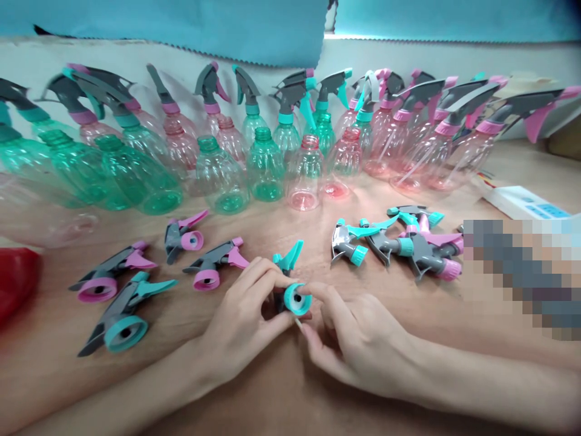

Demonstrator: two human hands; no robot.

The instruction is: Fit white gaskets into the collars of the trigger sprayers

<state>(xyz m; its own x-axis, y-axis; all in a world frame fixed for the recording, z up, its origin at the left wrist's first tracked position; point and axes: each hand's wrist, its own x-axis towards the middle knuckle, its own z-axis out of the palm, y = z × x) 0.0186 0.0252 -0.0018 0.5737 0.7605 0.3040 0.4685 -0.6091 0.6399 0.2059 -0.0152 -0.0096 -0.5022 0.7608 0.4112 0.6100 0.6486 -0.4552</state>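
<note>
My left hand [247, 309] grips a trigger spray head [298, 299] with a teal collar and a teal trigger, low over the table in the middle of the view. The collar's open underside faces me, showing a white inside with a dark hole. From the right, my right hand [363, 333] has its index fingertip on the collar's rim and its thumb bent just below. Part of the grey body is hidden behind my fingers. To the left lie several loose spray heads, such as a pink-collared one [207, 279] and a teal-collared one [126, 333], collars facing me.
Behind stand rows of clear green bottles [266, 163] and pink bottles [305, 175], some open-necked, others with spray heads fitted. More spray heads [426, 254] are heaped at right, beside a pixelated patch. A red object [16, 281] sits at the left edge, a white box [526, 203] at right.
</note>
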